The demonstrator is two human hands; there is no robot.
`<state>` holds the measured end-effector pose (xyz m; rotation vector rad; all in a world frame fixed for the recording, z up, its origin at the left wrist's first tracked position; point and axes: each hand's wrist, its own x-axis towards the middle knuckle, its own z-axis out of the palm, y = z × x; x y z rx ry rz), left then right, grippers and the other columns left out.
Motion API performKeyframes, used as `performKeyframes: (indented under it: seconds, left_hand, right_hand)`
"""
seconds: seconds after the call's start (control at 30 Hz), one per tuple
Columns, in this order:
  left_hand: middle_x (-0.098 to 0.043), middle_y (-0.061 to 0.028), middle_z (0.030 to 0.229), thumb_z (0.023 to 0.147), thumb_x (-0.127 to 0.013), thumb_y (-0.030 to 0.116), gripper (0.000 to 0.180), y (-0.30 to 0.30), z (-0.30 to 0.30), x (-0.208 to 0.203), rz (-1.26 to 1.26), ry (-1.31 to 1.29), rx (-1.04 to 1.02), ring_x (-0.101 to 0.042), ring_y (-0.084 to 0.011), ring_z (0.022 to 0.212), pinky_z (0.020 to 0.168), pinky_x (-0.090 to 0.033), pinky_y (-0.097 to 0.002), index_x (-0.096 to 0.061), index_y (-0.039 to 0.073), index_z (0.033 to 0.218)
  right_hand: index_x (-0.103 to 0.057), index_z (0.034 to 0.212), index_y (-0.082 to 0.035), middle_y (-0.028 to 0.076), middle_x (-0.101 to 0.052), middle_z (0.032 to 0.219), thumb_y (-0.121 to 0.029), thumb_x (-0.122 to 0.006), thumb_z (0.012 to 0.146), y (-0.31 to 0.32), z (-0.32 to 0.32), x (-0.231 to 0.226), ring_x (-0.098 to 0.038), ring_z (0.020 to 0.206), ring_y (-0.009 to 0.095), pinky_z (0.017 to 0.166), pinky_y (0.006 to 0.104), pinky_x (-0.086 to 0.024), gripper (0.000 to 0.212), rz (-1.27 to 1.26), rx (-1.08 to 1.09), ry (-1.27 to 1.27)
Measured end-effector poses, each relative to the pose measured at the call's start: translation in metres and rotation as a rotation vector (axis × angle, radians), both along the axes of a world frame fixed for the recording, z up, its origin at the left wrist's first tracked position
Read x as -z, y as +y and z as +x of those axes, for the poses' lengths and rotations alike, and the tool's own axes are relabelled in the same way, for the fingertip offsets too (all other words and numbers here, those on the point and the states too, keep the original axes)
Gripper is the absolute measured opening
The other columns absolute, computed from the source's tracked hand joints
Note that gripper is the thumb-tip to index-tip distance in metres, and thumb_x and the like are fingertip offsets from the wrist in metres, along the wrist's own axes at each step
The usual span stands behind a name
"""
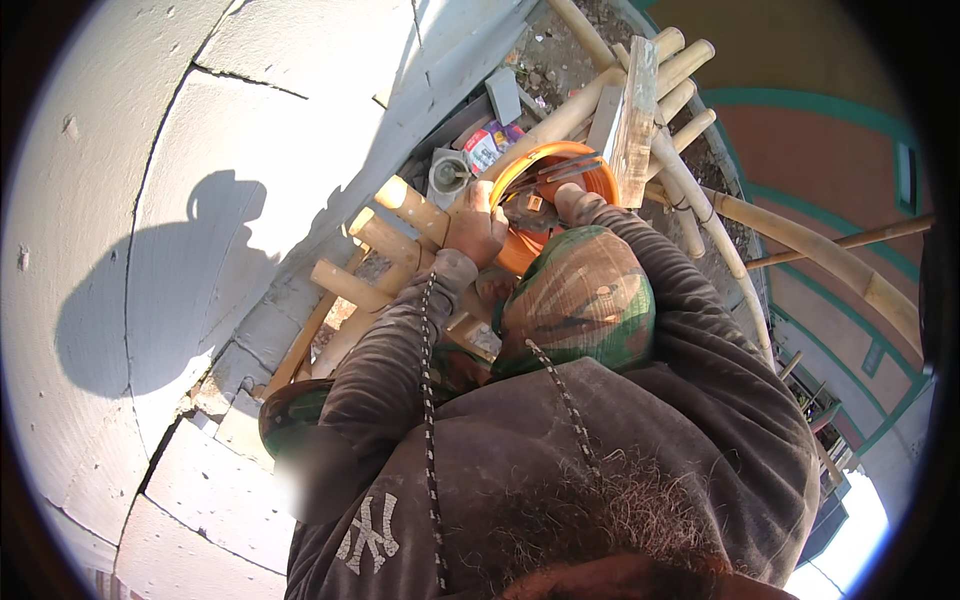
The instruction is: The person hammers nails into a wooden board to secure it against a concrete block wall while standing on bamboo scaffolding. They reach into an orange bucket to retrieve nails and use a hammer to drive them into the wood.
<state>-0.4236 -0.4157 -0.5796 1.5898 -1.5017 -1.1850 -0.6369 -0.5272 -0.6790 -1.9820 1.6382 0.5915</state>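
Scaffolding of pale bamboo poles (pixel 400 205) runs along a grey block wall (pixel 200 150), and the person leans over it with both arms stretched ahead. The round orange plastic bucket (pixel 600 180) sits just beyond the hands, wedged among the poles, with thin metal rods lying across its mouth and a rough wooden plank (pixel 635 115) standing at its right rim. The left hand (pixel 475 225) rests at the bucket's left rim, knuckles up and fingers curled over; whether they grip the rim or a pole beneath, I cannot tell. The right hand (pixel 578 203) reaches down inside the bucket, its fingers hidden, so their state is unclear. Both hands are about equally close. A camouflage-patterned knee (pixel 580 295) is drawn up right below the bucket, between the dusty brown sleeves.
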Motion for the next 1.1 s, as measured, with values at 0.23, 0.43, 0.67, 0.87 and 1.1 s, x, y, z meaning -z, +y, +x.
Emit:
performKeyframes:
  seconds: [0.23,0.43,0.67,0.87,1.1]
  left_hand:
    - [-0.055,-0.0289,0.117,0.092,-0.057,0.014,0.042,0.001,-0.004,-0.002,0.026,-0.033,-0.037,-0.057,-0.0501,0.108,0.092,-0.047,-0.0532,-0.044,0.001,0.130]
    - [-0.059,-0.0261,0.110,0.091,-0.057,0.013,0.039,-0.005,-0.002,0.006,0.033,-0.017,-0.089,-0.060,-0.0456,0.103,0.091,-0.049,-0.0506,-0.046,0.003,0.127]
    - [-0.053,-0.0227,0.130,0.085,-0.064,0.015,0.059,-0.018,-0.003,-0.020,0.054,-0.034,-0.079,-0.054,-0.0443,0.120,0.104,-0.044,-0.0511,-0.041,0.005,0.139]
    - [-0.060,-0.0185,0.120,0.085,-0.065,0.010,0.043,-0.045,-0.005,-0.069,-0.337,-0.078,-0.096,-0.053,-0.0375,0.123,0.110,-0.041,-0.0464,-0.056,0.002,0.127]
    - [-0.072,-0.0078,0.108,0.101,-0.066,0.021,0.034,-0.070,-0.037,-0.097,0.338,0.829,-0.058,-0.068,-0.0117,0.092,0.079,-0.057,-0.0264,-0.068,-0.004,0.123]
  right_hand:
    - [-0.071,0.121,-0.011,0.017,-0.070,0.126,-0.033,-0.052,0.098,0.011,0.012,-0.042,-0.067,0.114,0.036,0.097,0.0473,-0.053,0.037,-0.052,0.175,0.001]
    - [-0.071,0.119,-0.007,0.022,-0.071,0.117,-0.026,-0.055,0.099,0.015,-0.007,-0.094,-0.067,0.109,0.041,0.093,0.0479,-0.053,0.033,-0.070,0.370,-0.131]
    - [-0.073,0.106,-0.001,-0.002,-0.063,0.080,-0.026,-0.073,0.097,0.028,-0.067,-0.153,-0.054,0.071,0.006,0.065,0.0275,-0.046,0.027,0.234,0.761,-0.593]
    - [-0.071,0.104,-0.004,0.001,-0.070,0.090,-0.020,-0.069,0.100,0.041,-0.061,-0.197,-0.061,0.076,0.008,0.072,0.0233,-0.050,0.017,0.408,1.079,-1.043]
    - [-0.070,0.104,-0.005,0.001,-0.071,0.090,-0.020,-0.070,0.100,0.021,-0.015,-0.243,-0.058,0.073,0.007,0.069,0.0229,-0.049,0.016,0.412,0.794,-1.135]
